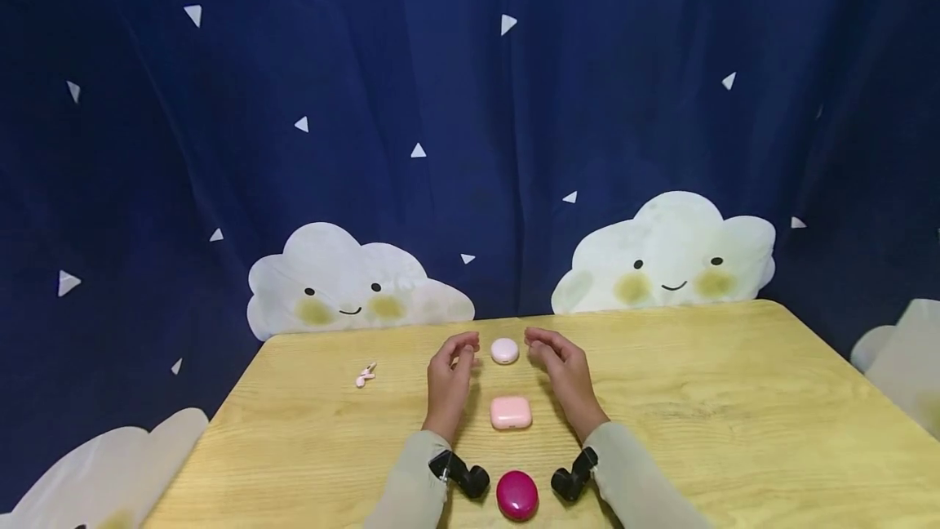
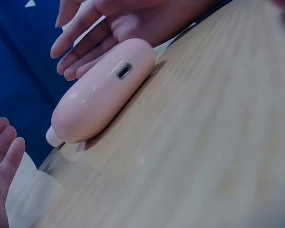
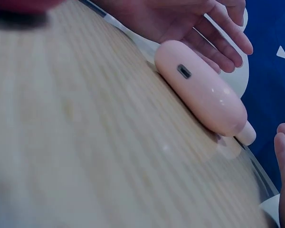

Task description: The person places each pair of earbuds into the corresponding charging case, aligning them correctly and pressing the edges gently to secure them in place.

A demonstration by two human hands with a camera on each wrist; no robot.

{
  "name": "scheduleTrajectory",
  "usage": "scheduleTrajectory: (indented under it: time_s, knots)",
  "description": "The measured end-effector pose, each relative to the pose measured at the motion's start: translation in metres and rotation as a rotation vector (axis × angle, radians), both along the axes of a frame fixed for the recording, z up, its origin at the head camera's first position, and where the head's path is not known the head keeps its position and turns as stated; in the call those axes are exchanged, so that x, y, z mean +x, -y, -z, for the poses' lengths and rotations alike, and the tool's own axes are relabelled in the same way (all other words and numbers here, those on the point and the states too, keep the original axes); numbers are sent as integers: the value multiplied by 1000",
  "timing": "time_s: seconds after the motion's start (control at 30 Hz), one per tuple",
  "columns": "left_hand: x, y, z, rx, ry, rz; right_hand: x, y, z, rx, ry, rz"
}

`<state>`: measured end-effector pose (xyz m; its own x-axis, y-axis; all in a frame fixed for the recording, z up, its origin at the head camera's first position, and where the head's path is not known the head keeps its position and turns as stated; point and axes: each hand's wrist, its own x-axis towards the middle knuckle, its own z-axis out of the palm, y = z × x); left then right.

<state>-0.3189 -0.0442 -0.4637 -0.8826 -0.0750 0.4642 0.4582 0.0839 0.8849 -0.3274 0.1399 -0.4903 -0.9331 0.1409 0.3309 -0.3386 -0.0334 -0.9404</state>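
**Two relaxed hands (image 1: 507, 349) flank a pale round case (image 1: 504, 351) on a wooden table**

A light wood-grain table (image 1: 749, 406) fills the lower part of the head view. Behind it hangs a dark blue curtain (image 1: 470, 64) scattered with white triangles, with smiling white clouds along the table's far edge and the word "sweet" in the upper left.

The left hand (image 1: 450, 374) and right hand (image 1: 565, 370) stand just either side of the pale case, right of lower centre, apart from it. Their fingers are loosely bent and curve inward. Light sleeves (image 1: 414, 486) reach up from the bottom edge, a black device (image 1: 464, 476) at the left wrist.

Only the head view shows the small pale earbuds (image 1: 365, 375), left of the hands, and the whole layout: the pale case, a pink rounded-rectangular case (image 1: 510, 412) below it, and a magenta round case (image 1: 517, 495) near the bottom edge. The wrist views bring out the pink case's oblong port (image 2: 124, 71) and plump, glossy side, with a pale rounded end peeking out beyond it. The right wrist view catches a blurred magenta edge in its upper left corner.

From above, the pale case looks smooth, whitish pink and nearly circular; the pink one is deeper in tone, the magenta one shiny.
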Motion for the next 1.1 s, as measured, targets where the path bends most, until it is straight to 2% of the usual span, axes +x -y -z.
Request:
scheduleTrajectory:
  time_s: [0.23, 0.4, 0.5, 0.63, 0.73, 0.9, 1.1]
  knots:
    - [-4, -4, -5, -52, 14, -53, -3, -1, -4, 17, 20, -17]
    - [-18, -4, 14, -63, 7, -67, -2, -2, -4, 28, 33, -23]
    - [-26, -2, 26, -77, 35, -69, -1, -2, -4, 14, 37, -40]
    - [-25, 0, 31, -120, 86, -42, -2, 2, -2, -15, 74, -85]
    - [-24, 2, 33, -159, 134, -18, -5, 4, 2, 2, 118, -93]
    - [-23, 2, 36, -212, 215, 22, -8, 7, 6, 46, 159, -62]
    - [-25, -3, 35, -240, 237, 36, -12, 8, 5, 66, 176, -24]
